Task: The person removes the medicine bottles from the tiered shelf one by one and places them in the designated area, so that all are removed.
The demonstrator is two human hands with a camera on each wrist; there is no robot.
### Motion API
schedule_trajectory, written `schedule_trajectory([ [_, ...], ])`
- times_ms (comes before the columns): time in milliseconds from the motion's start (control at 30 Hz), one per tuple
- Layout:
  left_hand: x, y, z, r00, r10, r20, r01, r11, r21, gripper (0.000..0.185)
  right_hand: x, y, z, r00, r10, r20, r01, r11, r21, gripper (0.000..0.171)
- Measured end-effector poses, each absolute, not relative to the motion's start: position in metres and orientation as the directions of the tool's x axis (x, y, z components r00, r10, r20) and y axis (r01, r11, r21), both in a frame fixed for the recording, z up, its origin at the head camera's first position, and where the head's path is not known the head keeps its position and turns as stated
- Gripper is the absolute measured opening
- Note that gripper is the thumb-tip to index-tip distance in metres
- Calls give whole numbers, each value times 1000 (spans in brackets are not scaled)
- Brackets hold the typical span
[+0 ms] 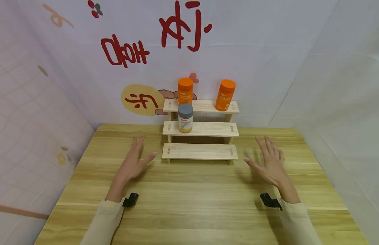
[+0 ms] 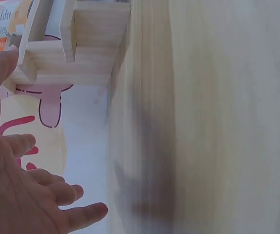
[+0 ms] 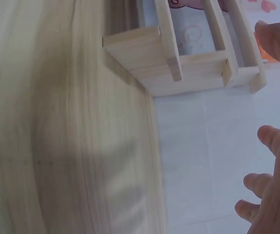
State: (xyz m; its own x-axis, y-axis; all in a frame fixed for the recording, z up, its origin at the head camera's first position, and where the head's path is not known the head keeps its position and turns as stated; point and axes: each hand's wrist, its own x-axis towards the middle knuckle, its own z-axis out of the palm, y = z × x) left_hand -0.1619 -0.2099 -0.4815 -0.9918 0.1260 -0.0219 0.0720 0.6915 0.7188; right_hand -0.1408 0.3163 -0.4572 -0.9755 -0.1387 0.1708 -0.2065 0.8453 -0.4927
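A three-step wooden shelf [image 1: 204, 151] stands at the back of the table. On its top step are two orange bottles, the left orange bottle [image 1: 185, 89] and the right orange bottle [image 1: 225, 96]. A grey-capped bottle [image 1: 185, 119] sits on the middle step, toward the left. My left hand [image 1: 133, 165] is held left of the shelf, fingers spread, holding nothing. To the shelf's right, my right hand [image 1: 270, 165] is likewise spread and holds nothing. Both wrist views show a palm apart from the shelf and a hand's shadow on the table.
The wood-grain table [image 1: 189, 204] reaches a white back wall [image 1: 253, 51] printed with red characters and drawings. White side panels stand left and right of the table. A black wrist mount [image 1: 130, 200] is on the left wrist, and another black mount [image 1: 270, 200] on the right.
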Motion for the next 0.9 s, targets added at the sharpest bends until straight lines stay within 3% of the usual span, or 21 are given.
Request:
schedule_trajectory([
  [533,-162,-176,-486,-991,134,15,93,600,795,87,-147,296,-443,-966,-168,196,-251,788,-562,91],
  [900,-164,-158,-487,-985,168,28,94,397,913,83,-153,285,-433,-956,-194,220,-290,746,-600,87],
])
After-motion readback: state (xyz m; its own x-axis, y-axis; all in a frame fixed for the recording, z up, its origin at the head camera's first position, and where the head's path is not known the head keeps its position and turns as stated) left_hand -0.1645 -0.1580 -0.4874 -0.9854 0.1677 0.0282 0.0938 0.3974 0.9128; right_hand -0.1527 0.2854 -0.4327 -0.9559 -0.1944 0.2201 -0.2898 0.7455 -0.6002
